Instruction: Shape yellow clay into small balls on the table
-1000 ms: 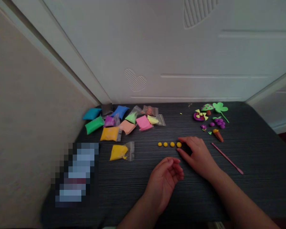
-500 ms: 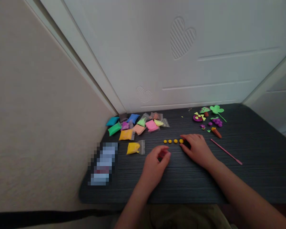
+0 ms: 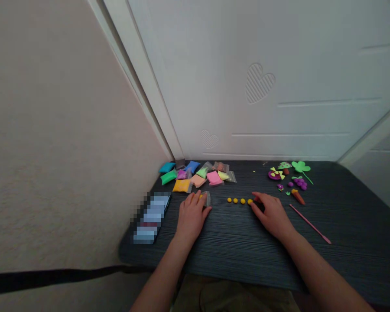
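Observation:
My left hand (image 3: 191, 213) lies palm down over a small clear bag of yellow clay (image 3: 205, 198) on the dark table (image 3: 247, 251); its fingers are spread and cover most of the bag. My right hand (image 3: 270, 212) rests on the table with fingers loosely curled, its fingertips touching the right end of a short row of small yellow clay balls (image 3: 238, 200). Whether anything sits under those fingers is hidden.
Several bags of coloured clay (image 3: 195, 175) lie at the back left. Finished clay shapes (image 3: 290, 175), among them a green clover and purple grapes, sit at the back right. A pink modelling stick (image 3: 308, 223) lies right of my right hand. A white door stands behind the table.
My left hand has moved left across the table and come down on the yellow clay bag. My right hand stays at the row of balls. The view has pulled back and tilted up.

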Tool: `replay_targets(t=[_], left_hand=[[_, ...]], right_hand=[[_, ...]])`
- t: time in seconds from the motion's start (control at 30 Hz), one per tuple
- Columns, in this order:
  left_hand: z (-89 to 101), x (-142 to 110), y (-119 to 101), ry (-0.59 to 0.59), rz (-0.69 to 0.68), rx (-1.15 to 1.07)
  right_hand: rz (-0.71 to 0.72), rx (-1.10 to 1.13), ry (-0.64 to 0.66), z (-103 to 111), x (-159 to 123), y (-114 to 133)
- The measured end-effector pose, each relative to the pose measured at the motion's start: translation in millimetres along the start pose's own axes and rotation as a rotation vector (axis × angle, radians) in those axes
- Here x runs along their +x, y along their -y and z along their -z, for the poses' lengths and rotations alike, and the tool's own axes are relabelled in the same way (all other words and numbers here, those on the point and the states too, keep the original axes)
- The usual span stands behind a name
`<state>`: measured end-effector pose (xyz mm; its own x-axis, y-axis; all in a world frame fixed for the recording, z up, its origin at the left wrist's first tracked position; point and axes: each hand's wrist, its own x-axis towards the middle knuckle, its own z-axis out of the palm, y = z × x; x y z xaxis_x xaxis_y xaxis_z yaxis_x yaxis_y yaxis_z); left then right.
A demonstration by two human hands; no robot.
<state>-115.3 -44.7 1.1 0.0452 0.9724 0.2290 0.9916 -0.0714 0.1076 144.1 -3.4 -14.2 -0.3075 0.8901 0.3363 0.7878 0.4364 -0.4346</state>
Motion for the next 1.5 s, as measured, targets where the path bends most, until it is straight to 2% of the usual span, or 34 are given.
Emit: replay_targets(t=[0.17, 0.3, 0.37, 0.5, 0.6, 0.67, 0.8, 0.9, 0.97, 1.03, 1.2, 1.3, 1.37, 1.5], left_hand=[[7.3, 13, -7, -0.071, 0.038, -0.047], [24.0, 25, -5, -0.151, 0.084, -0.082], [35.5, 39, 8, -0.182, 0.138, -0.070], [58.5, 77, 46, -0.219, 0.285, -0.041], [65.8, 100, 66, -0.161, 0.284, -0.031], [63.8, 107, 72, -0.074, 0.248, -0.030], [53.4, 99, 82, 0.111, 0.166, -0.037], [49.1, 89, 86, 0.126, 0.128, -0.039], [47.9, 85, 80, 0.080, 0.098, -0.046], [45.9, 83, 63, 0.025, 0.046, -0.067], [31.9, 72, -9, -0.013, -0.199, -0.168], [21.2, 64, -39, 0.006, -0.318, -0.216], [15.9, 62, -47, 0.020, -0.348, -0.248], [10.7, 62, -49, 0.055, -0.372, -0.332]], right_hand=[[0.007, -0.004, -0.010, 0, 0, 0], [0.020, -0.009, -0.013, -2, -1, -1], [0.022, -0.007, -0.013, -3, -1, -2], [0.018, 0.006, 0.000, -5, -1, -6], [0.015, 0.018, 0.013, -6, -1, -8], [0.009, 0.025, 0.018, -7, -1, -10], [-0.014, 0.035, 0.036, -8, -1, -11], [-0.027, 0.040, 0.051, -9, -1, -11], [-0.037, 0.040, 0.056, -10, -2, -11], [-0.045, 0.039, 0.058, -10, -2, -12], [-0.056, 0.038, 0.052, -10, -3, -12], [-0.046, 0.043, 0.048, -10, -4, -12], [-0.030, 0.042, 0.049, -10, -4, -12], [0.018, 0.013, 0.046, -7, -1, -8]])
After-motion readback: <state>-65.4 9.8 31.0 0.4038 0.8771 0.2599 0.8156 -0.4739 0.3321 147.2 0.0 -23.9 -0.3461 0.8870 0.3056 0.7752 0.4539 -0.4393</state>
